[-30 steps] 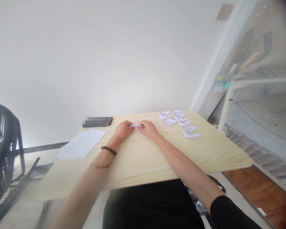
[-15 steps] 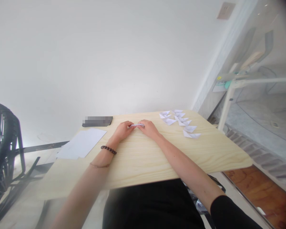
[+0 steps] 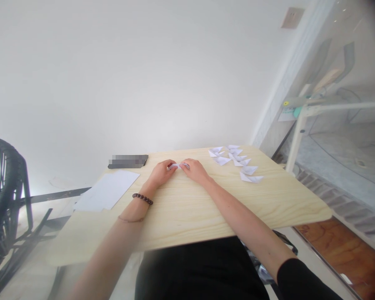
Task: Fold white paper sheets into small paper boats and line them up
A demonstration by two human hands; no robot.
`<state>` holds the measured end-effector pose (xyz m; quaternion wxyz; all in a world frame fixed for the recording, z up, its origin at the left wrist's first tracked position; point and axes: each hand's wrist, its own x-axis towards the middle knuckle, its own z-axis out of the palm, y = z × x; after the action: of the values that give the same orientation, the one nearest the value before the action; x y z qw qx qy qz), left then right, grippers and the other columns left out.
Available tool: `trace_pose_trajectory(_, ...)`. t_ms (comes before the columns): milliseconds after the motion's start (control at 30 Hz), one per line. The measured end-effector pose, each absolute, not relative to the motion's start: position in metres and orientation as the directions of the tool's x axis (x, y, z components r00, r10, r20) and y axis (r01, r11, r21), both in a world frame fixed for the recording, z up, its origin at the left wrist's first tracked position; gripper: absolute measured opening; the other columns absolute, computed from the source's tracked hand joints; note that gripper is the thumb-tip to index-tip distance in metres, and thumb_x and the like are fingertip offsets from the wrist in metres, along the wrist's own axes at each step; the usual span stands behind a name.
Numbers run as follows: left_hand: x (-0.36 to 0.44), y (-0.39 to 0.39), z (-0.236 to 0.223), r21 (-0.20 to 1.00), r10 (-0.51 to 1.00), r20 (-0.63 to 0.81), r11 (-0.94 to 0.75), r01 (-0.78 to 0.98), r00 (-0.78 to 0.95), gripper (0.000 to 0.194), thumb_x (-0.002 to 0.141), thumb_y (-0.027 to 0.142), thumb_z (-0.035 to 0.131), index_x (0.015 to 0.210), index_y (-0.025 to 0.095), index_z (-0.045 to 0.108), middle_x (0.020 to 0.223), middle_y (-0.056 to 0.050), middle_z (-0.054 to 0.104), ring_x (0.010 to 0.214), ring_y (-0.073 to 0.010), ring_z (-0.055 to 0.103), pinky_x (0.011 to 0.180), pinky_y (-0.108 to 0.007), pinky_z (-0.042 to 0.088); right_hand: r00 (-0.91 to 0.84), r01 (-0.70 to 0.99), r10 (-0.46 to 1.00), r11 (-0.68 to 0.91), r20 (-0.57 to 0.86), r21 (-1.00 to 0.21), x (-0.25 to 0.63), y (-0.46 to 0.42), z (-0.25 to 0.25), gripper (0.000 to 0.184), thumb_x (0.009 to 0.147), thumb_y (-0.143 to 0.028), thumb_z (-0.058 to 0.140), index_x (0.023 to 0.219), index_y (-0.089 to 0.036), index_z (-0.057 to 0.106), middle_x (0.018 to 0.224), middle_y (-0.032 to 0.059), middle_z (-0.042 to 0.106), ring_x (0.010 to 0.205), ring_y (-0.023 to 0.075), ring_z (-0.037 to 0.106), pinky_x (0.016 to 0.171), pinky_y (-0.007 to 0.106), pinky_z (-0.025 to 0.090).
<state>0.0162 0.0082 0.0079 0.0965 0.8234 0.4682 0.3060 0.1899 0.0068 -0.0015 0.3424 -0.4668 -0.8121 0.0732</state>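
Between my hands, over the far middle of the table, is a small piece of folded white paper. My left hand pinches its left end, with a dark beaded bracelet on the wrist. Its right end is gripped by the fingers of my right hand. Fingers cover much of the paper, so its full shape is hidden. To the right of my right hand lie several folded white paper boats in a loose group.
White paper sheets lie at the table's left edge. Behind them sits a dark flat object, partly blurred out. The pale wooden table meets a white wall. A dark woven chair stands at left, a white metal frame at right.
Both hands keep hold of the folded paper, and its middle now looks slightly more bent between the fingertips. The whole view has shifted a little; the boats and sheets stay put.
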Motion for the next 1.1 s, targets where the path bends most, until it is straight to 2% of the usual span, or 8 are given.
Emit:
trace_pose_trajectory(800, 0.0159, 0.0065, 0.0105, 0.468, 0.809, 0.407, -0.583, 0.664, 0.424, 0.029, 0.078, 0.037, 0.040, 0.083, 0.017, 0.060, 0.076, -0.002, 0.062, 0.061, -0.0116, 0.053, 0.061, -0.022, 0.040, -0.360, 0.643, 0.767, 0.617, 0.531, -0.454, 0.1905, 0.0094, -0.0042, 0.018, 0.080, -0.027, 0.044, 0.087, -0.018, 0.058, 0.085, 0.0036, 0.060, 0.080, 0.0124, 0.053, 0.073, 0.022, 0.037)
trace_pose_trajectory(1100, 0.0162, 0.0076, 0.0088, 0.451, 0.803, 0.411, -0.590, 0.670, 0.430, 0.029, 0.078, 0.037, 0.040, 0.082, 0.017, 0.060, 0.075, -0.002, 0.062, 0.062, -0.0117, 0.053, 0.060, -0.022, 0.040, -0.378, 0.644, 0.759, 0.627, 0.530, -0.439, 0.1901, 0.0089, -0.0027, 0.017, 0.080, -0.024, 0.043, 0.086, -0.018, 0.058, 0.085, 0.0037, 0.060, 0.083, 0.0129, 0.053, 0.077, 0.023, 0.037)
